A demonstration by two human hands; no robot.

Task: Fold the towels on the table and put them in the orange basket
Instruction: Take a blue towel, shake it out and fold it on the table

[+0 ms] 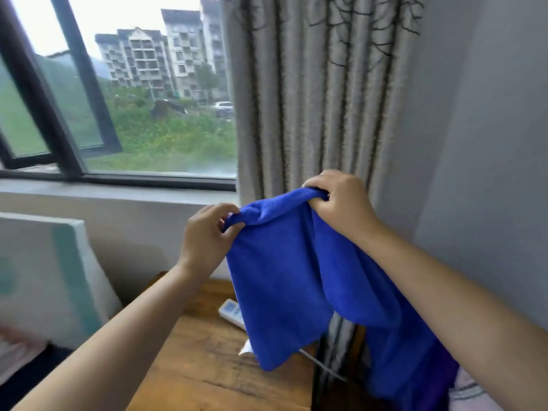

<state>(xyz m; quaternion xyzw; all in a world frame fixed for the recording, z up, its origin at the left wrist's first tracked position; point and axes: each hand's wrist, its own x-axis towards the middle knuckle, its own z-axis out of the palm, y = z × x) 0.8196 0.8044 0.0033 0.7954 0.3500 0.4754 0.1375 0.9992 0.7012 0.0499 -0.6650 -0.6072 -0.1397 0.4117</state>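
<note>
A bright blue towel (284, 280) hangs in the air above the wooden table (201, 360). My left hand (204, 235) pinches its upper left corner. My right hand (338, 200) grips the upper edge a bit higher and to the right. The cloth droops in loose folds between and below the hands, and part of it trails down under my right forearm toward the lower right. The orange basket is not in view.
A white power strip (229, 311) with a cable lies on the table behind the towel. A white and teal box (50, 277) leans at the left. A grey patterned curtain (320, 93) and a wall stand close behind; a window (124, 93) is at the left.
</note>
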